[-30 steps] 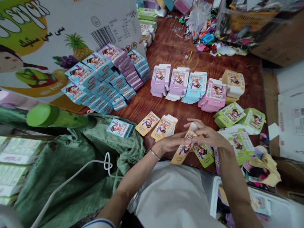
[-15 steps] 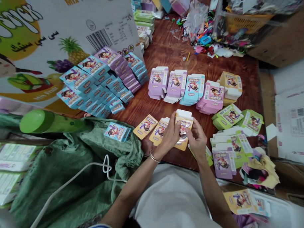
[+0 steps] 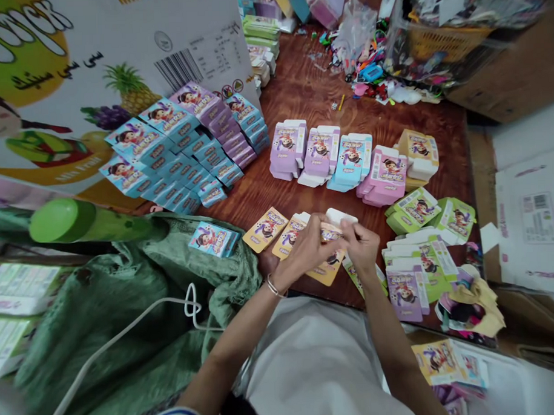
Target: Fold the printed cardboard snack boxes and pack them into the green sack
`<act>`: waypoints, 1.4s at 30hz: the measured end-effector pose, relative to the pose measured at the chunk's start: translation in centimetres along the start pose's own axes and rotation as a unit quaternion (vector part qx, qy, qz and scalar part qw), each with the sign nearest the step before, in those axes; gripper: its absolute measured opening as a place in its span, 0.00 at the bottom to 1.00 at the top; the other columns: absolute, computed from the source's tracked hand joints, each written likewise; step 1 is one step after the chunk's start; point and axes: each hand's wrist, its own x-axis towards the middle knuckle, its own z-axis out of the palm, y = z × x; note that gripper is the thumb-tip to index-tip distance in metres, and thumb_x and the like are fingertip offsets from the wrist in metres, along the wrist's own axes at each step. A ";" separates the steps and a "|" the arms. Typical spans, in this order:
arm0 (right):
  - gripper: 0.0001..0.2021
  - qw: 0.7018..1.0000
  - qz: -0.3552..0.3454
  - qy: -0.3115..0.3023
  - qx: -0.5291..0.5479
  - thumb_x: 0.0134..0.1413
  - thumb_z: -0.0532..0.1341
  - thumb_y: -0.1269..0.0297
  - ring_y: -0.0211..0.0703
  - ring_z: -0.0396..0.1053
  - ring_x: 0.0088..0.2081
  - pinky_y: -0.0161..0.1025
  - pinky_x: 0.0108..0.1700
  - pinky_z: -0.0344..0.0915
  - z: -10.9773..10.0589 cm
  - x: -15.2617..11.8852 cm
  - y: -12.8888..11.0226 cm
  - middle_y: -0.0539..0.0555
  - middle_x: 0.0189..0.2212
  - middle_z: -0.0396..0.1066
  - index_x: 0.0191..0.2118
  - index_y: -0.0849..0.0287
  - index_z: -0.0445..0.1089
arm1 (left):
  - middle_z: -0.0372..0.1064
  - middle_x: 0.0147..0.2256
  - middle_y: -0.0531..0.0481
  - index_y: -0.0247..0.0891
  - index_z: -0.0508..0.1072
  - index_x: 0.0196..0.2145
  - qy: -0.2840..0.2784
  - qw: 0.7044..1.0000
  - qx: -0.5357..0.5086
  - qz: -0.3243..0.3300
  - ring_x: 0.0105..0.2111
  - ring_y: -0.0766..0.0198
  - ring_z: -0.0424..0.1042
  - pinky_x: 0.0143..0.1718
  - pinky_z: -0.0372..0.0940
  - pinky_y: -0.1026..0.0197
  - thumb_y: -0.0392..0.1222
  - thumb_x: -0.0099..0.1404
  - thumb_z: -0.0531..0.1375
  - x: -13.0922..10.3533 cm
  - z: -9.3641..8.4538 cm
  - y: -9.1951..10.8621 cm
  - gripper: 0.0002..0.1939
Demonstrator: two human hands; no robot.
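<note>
Orange carton [image 3: 331,231], one of them, is between our two hands above the near edge of the table [image 3: 295,80], its white flap turned up toward the far side. Our left hand [image 3: 309,246] grasps its left side, and our right hand [image 3: 362,244] pinches it near the flap with thumb and fingers. More orange card [image 3: 327,271] shows just below; we cannot tell whether it belongs to that carton or to a second one.

To the left we count two flat orange cartons [image 3: 265,230], one partly hidden by our left hand. Under our right wrist lies one green carton [image 3: 353,273], partly covered.

Farther out we count four stacks in a row: two purple stacks [image 3: 288,145], one blue stack [image 3: 351,158] and one pink stack [image 3: 385,172]. Right of these stand one orange stack [image 3: 419,149] and two green stacks [image 3: 413,207]. Nearer us are overlapping green cartons [image 3: 431,259], too covered to count, with purple cartons [image 3: 404,294] beside them.

On our left we have one green bottle [image 3: 86,221] and one large printed box [image 3: 163,57], with a pile of blue and purple boxes [image 3: 184,150] before it.
</note>
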 end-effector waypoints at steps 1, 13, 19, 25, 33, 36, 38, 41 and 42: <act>0.21 0.999 -0.007 0.047 -0.013 0.53 0.61 0.48 0.30 0.54 0.19 0.31 0.23 0.54 -0.1 0.0 0.0 0.44 0.15 0.57 0.23 0.62 0.70 | 0.63 0.54 0.34 0.34 0.54 0.57 -0.003 0.998 0.043 0.050 0.55 0.48 0.65 0.56 0.58 0.46 0.61 0.61 0.59 -0.2 0.0 0.0 0.36; 0.14 0.992 0.055 0.033 0.109 0.52 0.63 0.56 0.44 0.76 0.41 0.43 0.48 0.72 1.3 -1.0 -0.6 0.56 0.41 0.79 0.40 0.60 0.78 | 0.65 0.52 0.33 0.30 0.55 0.59 0.161 0.968 0.178 0.072 0.51 0.47 0.65 0.51 0.60 0.48 0.47 0.64 0.59 -1.1 2.8 -1.8 0.31; 0.18 0.978 0.123 0.063 0.154 0.50 0.65 0.53 0.46 0.76 0.40 0.45 0.48 0.72 1.5 -1.2 0.4 0.55 0.39 0.79 0.40 0.62 0.79 | 0.66 0.51 0.35 0.31 0.55 0.59 0.139 0.975 0.162 0.063 0.49 0.49 0.67 0.49 0.61 0.49 0.48 0.64 0.59 -1.6 2.9 -1.8 0.31; 0.16 0.994 -0.060 -0.037 0.085 0.61 0.57 0.60 0.44 0.74 0.50 0.44 0.55 0.70 0.5 -2.8 1.1 0.56 0.49 0.75 0.51 0.57 0.74 | 0.62 0.56 0.33 0.31 0.46 0.65 0.101 0.976 0.182 0.070 0.53 0.48 0.64 0.53 0.60 0.49 0.45 0.65 0.58 -1.9 2.6 -2.2 0.37; 0.20 0.968 -0.208 -0.132 -0.047 0.66 0.50 0.62 0.43 0.70 0.55 0.43 0.59 0.67 3.1 -1.9 1.6 0.58 0.55 0.71 0.58 0.58 0.67 | 0.56 0.62 0.31 0.35 0.54 0.65 0.119 0.939 0.322 -0.003 0.56 0.44 0.62 0.53 0.59 0.45 0.49 0.68 0.54 -3.2 -0.3 -3.1 0.32; 0.26 0.956 -0.137 -0.196 -0.168 0.65 0.50 0.55 0.51 0.63 0.60 0.51 0.60 0.63 5.1 -1.0 2.2 0.66 0.59 0.64 0.62 0.65 0.61 | 0.55 0.63 0.31 0.37 0.56 0.65 0.140 0.916 0.368 -0.082 0.56 0.42 0.63 0.53 0.60 0.43 0.52 0.67 0.55 -3.5 -3.2 -5.5 0.33; 0.32 0.932 -0.096 -0.224 -0.268 0.61 0.55 0.51 0.59 0.59 0.61 0.57 0.58 0.61 5.9 -0.9 2.7 0.70 0.61 0.61 0.64 0.67 0.56 | 0.58 0.61 0.29 0.33 0.57 0.65 0.119 0.911 0.378 -0.116 0.57 0.40 0.63 0.56 0.58 0.40 0.55 0.64 0.58 -3.7 -4.5 -7.6 0.37; 0.37 0.892 -0.075 -0.263 -0.359 0.55 0.61 0.49 0.64 0.56 0.59 0.60 0.55 0.59 6.2 -1.5 3.0 0.72 0.62 0.57 0.65 0.67 0.54 | 0.55 0.62 0.26 0.30 0.60 0.63 0.094 0.912 0.380 -0.122 0.61 0.36 0.57 0.61 0.48 0.34 0.58 0.60 0.62 -3.7 -4.6 -9.4 0.42; 0.36 0.883 -0.073 -0.270 -0.377 0.55 0.61 0.50 0.64 0.55 0.59 0.59 0.55 0.59 6.3 -1.8 2.9 0.71 0.62 0.56 0.64 0.67 0.55 | 0.51 0.64 0.25 0.30 0.59 0.63 0.108 0.911 0.380 -0.117 0.64 0.34 0.52 0.61 0.45 0.31 0.59 0.59 0.62 -3.7 -4.3 -9.4 0.42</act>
